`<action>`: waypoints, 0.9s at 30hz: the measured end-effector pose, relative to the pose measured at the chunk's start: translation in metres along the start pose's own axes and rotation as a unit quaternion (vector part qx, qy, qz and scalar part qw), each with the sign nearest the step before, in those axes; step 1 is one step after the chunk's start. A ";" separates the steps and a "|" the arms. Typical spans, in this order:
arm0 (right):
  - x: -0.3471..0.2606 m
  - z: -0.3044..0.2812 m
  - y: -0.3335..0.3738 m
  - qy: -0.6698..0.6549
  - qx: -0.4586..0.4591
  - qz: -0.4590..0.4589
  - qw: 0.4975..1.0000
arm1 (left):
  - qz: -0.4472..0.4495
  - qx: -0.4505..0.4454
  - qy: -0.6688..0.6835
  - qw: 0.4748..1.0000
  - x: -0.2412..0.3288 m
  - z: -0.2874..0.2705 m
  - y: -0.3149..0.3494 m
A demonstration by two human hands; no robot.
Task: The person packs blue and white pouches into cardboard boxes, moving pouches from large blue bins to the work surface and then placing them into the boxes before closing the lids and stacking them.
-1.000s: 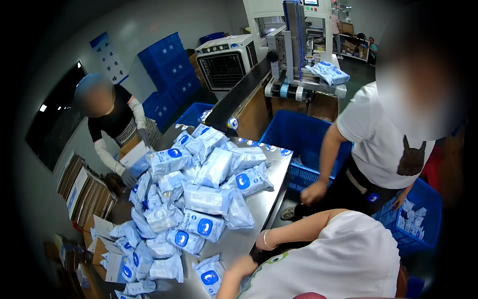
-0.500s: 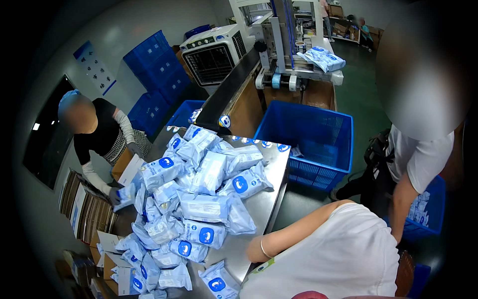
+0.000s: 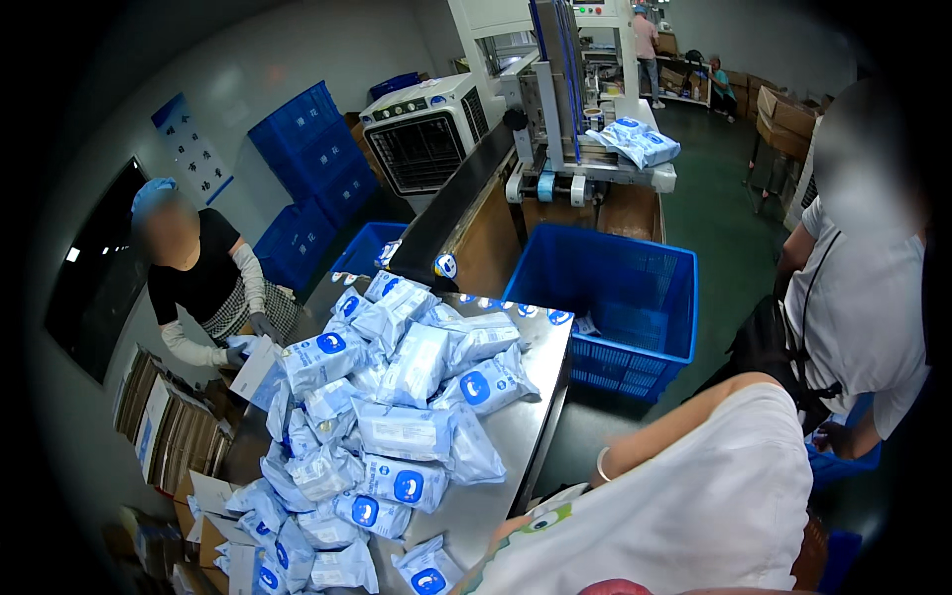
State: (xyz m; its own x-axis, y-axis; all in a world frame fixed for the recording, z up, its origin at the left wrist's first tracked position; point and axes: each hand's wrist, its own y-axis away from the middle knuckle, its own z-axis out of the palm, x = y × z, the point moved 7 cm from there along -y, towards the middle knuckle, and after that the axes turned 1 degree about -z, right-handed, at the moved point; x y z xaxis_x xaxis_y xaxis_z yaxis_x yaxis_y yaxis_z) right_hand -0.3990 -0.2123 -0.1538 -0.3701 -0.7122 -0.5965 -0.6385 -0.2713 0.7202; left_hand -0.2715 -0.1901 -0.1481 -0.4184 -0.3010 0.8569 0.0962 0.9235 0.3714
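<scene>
Neither my left hand nor my right hand shows clearly. A white shirt [image 3: 654, 506] with a green print fills the lower right, and a bare arm [image 3: 684, 426] with a pale bracelet reaches left across it. That arm's hand is hidden behind the cloth, and whose arm it is I cannot tell. Left of it, a heap of light-blue soft packs [image 3: 416, 367] with dark-blue labels covers much of a metal table [image 3: 540, 372]. One pack [image 3: 428, 567] lies apart at the near edge. Open cartons [image 3: 210, 496] holding similar packs stand at the lower left.
Beyond the table stand a blue basket [image 3: 605, 357], a conveyor belt [image 3: 461, 164] and a machine with packs [image 3: 640, 144] on it. At left, a co-worker [image 3: 208, 263] with grey gloves handles a carton. Another person [image 3: 858, 297] leans over a blue basket at right.
The bare arm has shifted right and its bracelet is higher. At left, the co-worker's gloved hand has gone to the carton and the pack it held no longer shows. The person at right has turned and shifted.
</scene>
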 end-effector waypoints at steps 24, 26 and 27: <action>-0.224 -0.139 -0.198 -0.034 0.044 -0.334 0.941 | -0.199 0.661 -0.039 0.722 -0.019 -0.044 0.249; -0.294 -0.096 -0.220 0.005 0.001 -0.391 0.920 | -0.279 0.742 -0.010 0.609 -0.012 -0.014 0.304; -0.327 -0.077 -0.233 0.088 0.033 -0.403 0.910 | -0.319 0.765 -0.001 0.559 -0.018 0.010 0.319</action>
State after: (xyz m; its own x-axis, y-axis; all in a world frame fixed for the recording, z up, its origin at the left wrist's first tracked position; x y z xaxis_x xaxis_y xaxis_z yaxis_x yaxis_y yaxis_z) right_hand -0.0772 0.0339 -0.0987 0.3473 -0.3930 -0.8514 -0.6960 -0.7165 0.0467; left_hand -0.2422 0.1124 -0.0490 0.0733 -0.6866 0.7234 -0.9582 -0.2496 -0.1399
